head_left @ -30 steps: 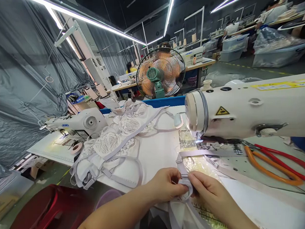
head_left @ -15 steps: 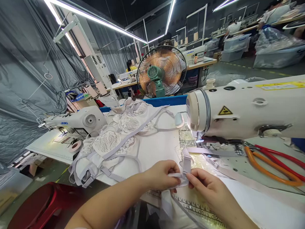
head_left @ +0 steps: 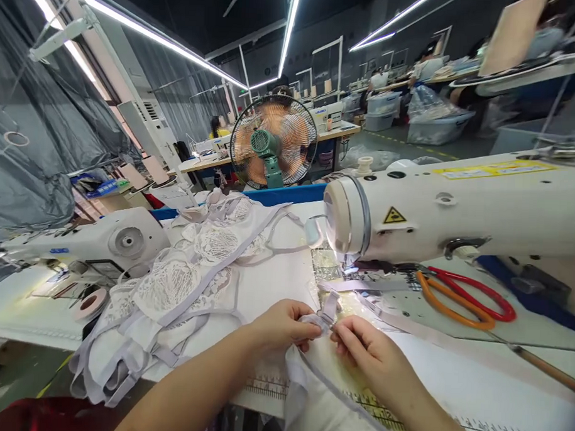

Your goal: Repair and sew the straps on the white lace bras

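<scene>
My left hand (head_left: 281,328) is closed, thumb against fingers, on a pale lilac bra strap (head_left: 330,305). Close beside it, my right hand (head_left: 370,347) pinches the same strap near a small ring or slider, too small to make out. The strap rises in a loop between the hands, in front of the sewing machine (head_left: 401,213). A white bra (head_left: 325,405) hangs below my fingers over the table's front edge. To the left lies a pile of white lace bras (head_left: 172,280) with lilac edging.
Orange-handled scissors or pliers (head_left: 447,309) and a red-handled tool (head_left: 483,294) lie under the machine arm. A second sewing machine (head_left: 126,238) stands left, beside a tape roll (head_left: 91,303). Printed ruler tape (head_left: 267,387) runs along the front edge. Behind is a fan (head_left: 274,139).
The view has swung right, so things sit further left. Both hands stay together on the strap; the looped part has tilted and the small piece at my right fingertips is handled closer to my left hand.
</scene>
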`<action>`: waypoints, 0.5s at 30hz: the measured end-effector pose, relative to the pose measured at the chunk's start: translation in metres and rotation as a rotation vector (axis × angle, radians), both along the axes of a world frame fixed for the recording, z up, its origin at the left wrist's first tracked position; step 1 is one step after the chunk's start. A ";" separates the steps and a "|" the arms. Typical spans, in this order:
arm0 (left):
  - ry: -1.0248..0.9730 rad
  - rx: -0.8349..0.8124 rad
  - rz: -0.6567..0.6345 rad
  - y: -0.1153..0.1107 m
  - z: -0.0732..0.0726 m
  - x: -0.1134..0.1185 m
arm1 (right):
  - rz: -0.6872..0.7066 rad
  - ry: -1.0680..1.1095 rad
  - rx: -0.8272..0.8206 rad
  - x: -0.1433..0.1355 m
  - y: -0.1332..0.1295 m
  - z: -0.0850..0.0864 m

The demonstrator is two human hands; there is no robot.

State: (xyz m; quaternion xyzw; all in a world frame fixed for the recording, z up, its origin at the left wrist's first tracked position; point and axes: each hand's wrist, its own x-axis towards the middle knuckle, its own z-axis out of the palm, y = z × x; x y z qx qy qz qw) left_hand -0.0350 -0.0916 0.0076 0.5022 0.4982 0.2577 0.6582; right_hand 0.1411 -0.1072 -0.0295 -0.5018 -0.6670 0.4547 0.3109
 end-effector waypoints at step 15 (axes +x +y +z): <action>-0.032 0.015 -0.010 0.016 -0.005 -0.016 | 0.031 -0.954 0.334 0.003 -0.003 0.041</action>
